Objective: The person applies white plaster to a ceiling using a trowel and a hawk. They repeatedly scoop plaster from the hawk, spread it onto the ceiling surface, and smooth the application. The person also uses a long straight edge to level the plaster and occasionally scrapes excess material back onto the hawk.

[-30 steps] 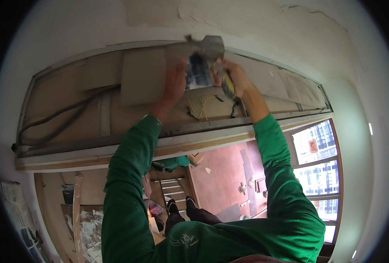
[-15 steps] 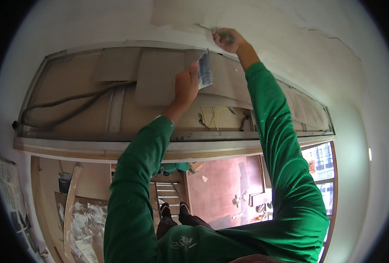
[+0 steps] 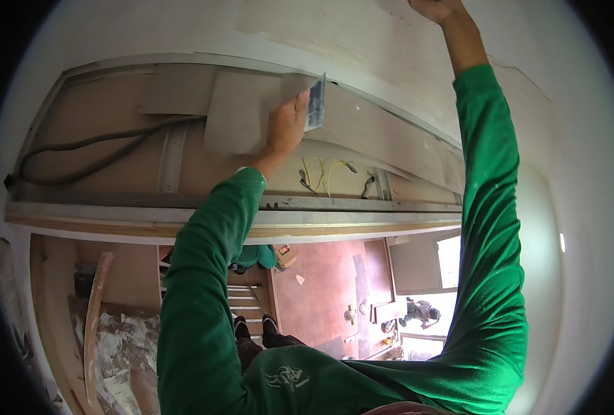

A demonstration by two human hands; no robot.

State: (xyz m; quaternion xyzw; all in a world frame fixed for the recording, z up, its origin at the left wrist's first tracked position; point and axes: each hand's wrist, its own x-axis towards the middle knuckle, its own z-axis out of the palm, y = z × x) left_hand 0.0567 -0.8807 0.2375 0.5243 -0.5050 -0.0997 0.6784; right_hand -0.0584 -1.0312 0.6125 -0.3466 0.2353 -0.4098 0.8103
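My left hand [image 3: 287,128] is closed on a wide putty knife [image 3: 315,104]. Its flat grey blade, smeared with pale filler, stands nearly upright in front of a recessed panel [image 3: 241,114]. Raised high, my right hand [image 3: 437,8] is cut off by the upper edge of the picture. Its fingers are curled near the pale ceiling [image 3: 362,34]; the putty knife it held in the earlier frame is now out of sight. Patchy, smoothed filler shows on the ceiling beside that hand.
A dark cable [image 3: 106,145] loops at the recess's left, and yellow wires [image 3: 324,176] hang lower. A ledge [image 3: 148,216] runs across. Far below are a ladder [image 3: 245,302] under my feet, a filler-smeared board [image 3: 124,346], and two people, one in green [image 3: 255,256], another [image 3: 421,312] by the window.
My right hand has swept right and away along the ceiling to the picture's upper edge. My left hand keeps its putty knife at about the same place. The view has shifted slightly.
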